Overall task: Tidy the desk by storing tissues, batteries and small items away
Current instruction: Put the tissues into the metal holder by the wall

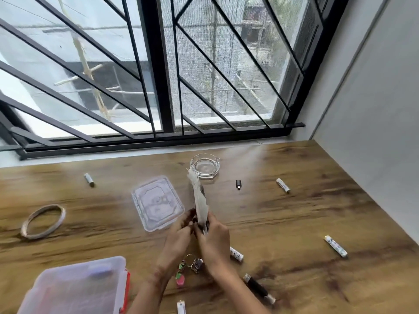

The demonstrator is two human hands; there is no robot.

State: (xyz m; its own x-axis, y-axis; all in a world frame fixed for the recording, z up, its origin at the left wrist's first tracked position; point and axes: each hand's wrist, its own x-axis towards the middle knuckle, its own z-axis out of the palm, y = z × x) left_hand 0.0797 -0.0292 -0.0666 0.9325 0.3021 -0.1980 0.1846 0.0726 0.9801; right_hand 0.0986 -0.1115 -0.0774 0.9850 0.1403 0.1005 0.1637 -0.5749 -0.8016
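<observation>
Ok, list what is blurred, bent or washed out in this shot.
Head view: motion blur smears the left hand, right hand and the tissue pack they hold; the wide-angle lens bows the window bars; daylight leaves a pale sheen on the desk near the glass ashtray; the whole frame is soft.

White tissue pack (200,200) held edgewise; batteries (283,185) lie scattered.

Nothing is reading clearly from where I'm standing: the white battery (335,246) is showing dark print (far too blurred to make out), the clear lid (158,203) only embossed shapes.
</observation>
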